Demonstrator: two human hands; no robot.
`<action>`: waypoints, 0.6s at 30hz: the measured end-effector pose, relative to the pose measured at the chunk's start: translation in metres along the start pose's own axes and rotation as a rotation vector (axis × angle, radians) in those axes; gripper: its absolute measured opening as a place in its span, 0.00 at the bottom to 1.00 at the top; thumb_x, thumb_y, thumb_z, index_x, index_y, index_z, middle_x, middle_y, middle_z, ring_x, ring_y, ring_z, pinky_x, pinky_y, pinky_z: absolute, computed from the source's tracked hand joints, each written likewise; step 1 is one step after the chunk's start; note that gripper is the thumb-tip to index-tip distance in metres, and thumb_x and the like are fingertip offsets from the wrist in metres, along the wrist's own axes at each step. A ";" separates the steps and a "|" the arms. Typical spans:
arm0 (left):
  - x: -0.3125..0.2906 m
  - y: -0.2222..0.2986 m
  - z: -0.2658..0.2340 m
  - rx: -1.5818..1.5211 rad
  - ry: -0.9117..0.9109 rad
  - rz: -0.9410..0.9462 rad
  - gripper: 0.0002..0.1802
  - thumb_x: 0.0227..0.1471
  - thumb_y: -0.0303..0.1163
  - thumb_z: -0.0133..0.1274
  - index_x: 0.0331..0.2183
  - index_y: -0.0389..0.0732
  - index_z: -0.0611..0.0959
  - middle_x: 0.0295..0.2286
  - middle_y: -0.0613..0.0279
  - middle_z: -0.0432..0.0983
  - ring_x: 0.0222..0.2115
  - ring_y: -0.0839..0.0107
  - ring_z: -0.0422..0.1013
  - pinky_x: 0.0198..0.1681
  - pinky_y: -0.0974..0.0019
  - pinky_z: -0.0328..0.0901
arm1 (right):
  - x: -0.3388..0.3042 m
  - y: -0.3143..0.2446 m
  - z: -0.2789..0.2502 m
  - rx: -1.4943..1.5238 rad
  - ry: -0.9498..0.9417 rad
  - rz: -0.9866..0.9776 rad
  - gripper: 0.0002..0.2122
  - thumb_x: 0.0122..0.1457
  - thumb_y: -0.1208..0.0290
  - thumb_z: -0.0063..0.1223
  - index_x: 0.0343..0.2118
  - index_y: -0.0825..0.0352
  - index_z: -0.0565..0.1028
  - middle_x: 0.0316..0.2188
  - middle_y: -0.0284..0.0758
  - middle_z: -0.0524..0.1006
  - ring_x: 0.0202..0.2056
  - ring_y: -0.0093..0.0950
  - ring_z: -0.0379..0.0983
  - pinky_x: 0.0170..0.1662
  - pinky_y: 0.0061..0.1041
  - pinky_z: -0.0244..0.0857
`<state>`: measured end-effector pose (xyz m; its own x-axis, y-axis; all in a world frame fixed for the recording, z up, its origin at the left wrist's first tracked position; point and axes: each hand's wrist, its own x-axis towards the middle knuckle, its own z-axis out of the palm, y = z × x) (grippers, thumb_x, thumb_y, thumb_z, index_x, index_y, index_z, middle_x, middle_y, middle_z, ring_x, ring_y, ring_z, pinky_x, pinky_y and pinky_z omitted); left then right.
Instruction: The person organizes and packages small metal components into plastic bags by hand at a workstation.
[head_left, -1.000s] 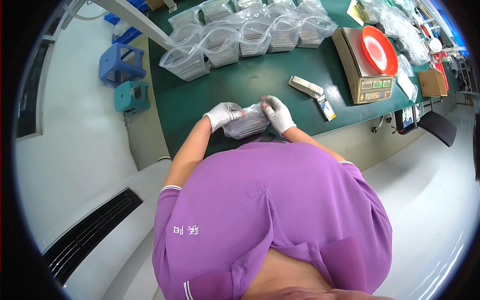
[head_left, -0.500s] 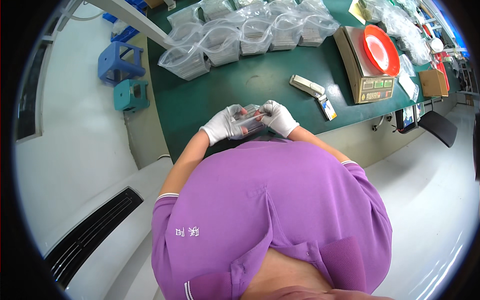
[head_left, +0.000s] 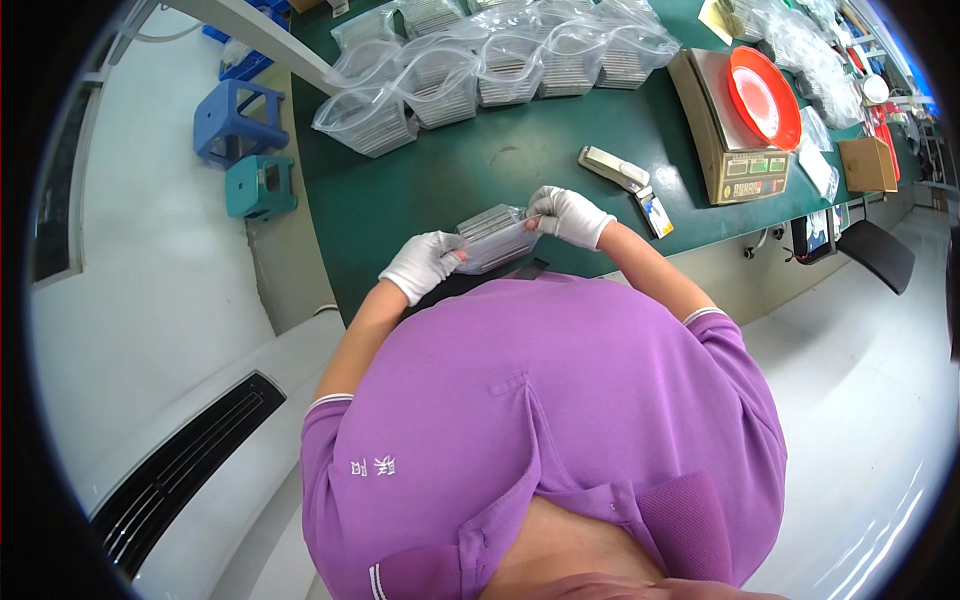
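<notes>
A clear plastic bag [head_left: 493, 243] with a row of thin grey metal strips inside lies near the front edge of the green table. My left hand [head_left: 424, 266], in a white glove with bare fingertips, pinches the bag's left edge. On the other side my right hand [head_left: 568, 216], gloved the same way, grips the bag's upper right edge between thumb and fingers. The plastic looks drawn out between both hands. What exactly the strips are cannot be made out.
Several filled clear bags [head_left: 440, 85] stand in rows at the back of the table. To the right lie a stapler [head_left: 614, 168] and a small box [head_left: 655, 215]. Beyond them stands a scale [head_left: 742, 175] with a red dish [head_left: 763, 98]. Plastic stools [head_left: 240, 122] are at the left.
My hands have moved apart, the left one outward to the left and the right one to the right. The bag of metal strips now shows openly between them.
</notes>
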<state>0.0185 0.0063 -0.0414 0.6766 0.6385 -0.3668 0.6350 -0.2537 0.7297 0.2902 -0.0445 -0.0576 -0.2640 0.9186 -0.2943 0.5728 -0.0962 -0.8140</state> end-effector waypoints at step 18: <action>0.053 0.023 0.005 -0.298 -0.309 -0.228 0.21 0.38 0.40 0.63 0.33 0.34 0.80 0.30 0.57 0.76 0.32 0.69 0.70 0.38 0.69 0.63 | -0.010 0.020 -0.063 -0.683 0.560 0.228 0.14 0.43 0.56 0.58 0.27 0.62 0.77 0.27 0.38 0.74 0.31 0.36 0.72 0.36 0.33 0.67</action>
<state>0.0708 0.0311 -0.0471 0.6405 0.3964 -0.6577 0.6761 0.1151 0.7277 0.3534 -0.0309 -0.0393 0.2249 0.9742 0.0194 0.9468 -0.2138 -0.2404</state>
